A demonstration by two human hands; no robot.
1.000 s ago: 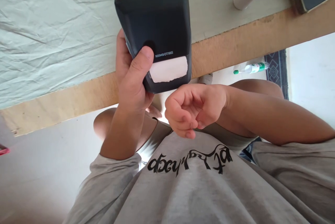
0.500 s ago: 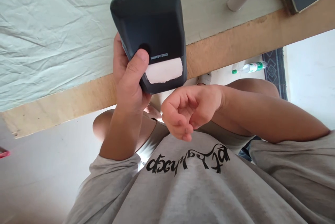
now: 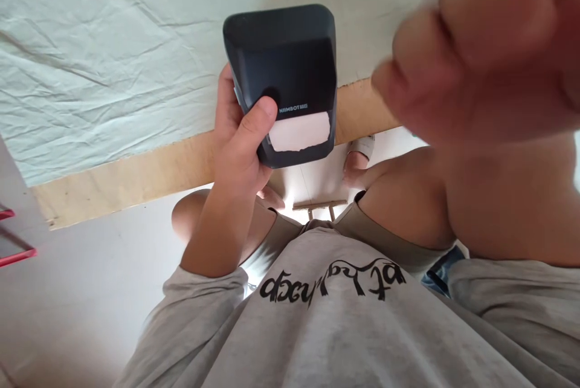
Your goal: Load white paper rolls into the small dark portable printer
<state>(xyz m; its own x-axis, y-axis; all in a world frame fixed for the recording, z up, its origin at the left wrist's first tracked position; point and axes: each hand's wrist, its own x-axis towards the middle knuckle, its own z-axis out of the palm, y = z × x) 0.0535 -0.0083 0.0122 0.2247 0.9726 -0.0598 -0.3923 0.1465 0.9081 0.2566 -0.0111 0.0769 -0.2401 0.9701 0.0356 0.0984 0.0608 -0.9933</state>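
Observation:
My left hand [image 3: 240,146] grips a dark label printer [image 3: 285,67] from its left side, thumb pressed on its front face. A torn strip of white label paper [image 3: 299,132] sticks out of the printer's slot near the bottom. The printer is held above the table's front edge. My right hand [image 3: 471,55] is raised close to the camera at the upper right, large and blurred, its fingers curled into a loose fist, and nothing shows in it.
A table with a wrinkled pale green cloth [image 3: 113,61] and a bare wooden front edge [image 3: 131,170] fills the top. Below are my knees, grey shirt [image 3: 326,327] and the white floor [image 3: 77,291]. Something red [image 3: 16,252] sits at the far left.
My right hand has lifted from in front of my chest up toward the camera, now blurred and hiding the table's right side. The printer has shifted slightly right and down in view.

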